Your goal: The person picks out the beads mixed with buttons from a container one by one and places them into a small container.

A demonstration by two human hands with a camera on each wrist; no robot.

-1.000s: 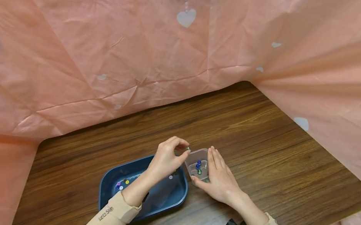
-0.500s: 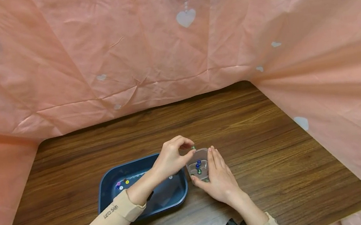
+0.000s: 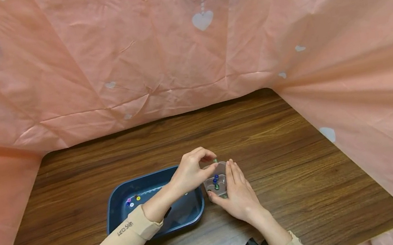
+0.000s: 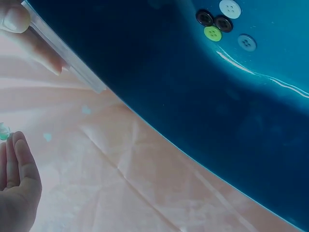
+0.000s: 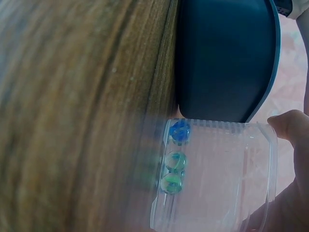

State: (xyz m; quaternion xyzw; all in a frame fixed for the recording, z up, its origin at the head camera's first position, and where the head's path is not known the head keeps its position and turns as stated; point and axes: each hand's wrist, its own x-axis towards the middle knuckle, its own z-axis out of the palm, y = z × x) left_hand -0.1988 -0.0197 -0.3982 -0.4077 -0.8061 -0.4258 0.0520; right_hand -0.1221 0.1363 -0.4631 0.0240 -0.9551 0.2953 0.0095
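A small green-tinted glass marble [image 3: 215, 160] is pinched between the thumb and fingertips of my left hand [image 3: 193, 170], just over the back rim of a clear plastic container [image 5: 217, 164]. The same marble [image 4: 4, 131] peeks out at the left edge of the left wrist view. My right hand [image 3: 236, 199] holds the container, its long fingers straight along the right side and its thumb at the near left rim. Inside lie blue marbles [image 3: 215, 179] and a green marble [image 3: 216, 186]; the right wrist view shows blue and green marbles [image 5: 175, 162] along the bottom.
Left of the container stands a dark blue basin [image 3: 109, 214], partly covered by my left forearm. Several buttons [image 4: 212, 33] in yellow, white, grey and dark colours lie in it. The wooden table [image 3: 303, 174] is bordered by pink cloth [image 3: 171, 58].
My left hand has moved right with the marble, from the container's left corner to above its back rim. The right hand and the container have stayed still.
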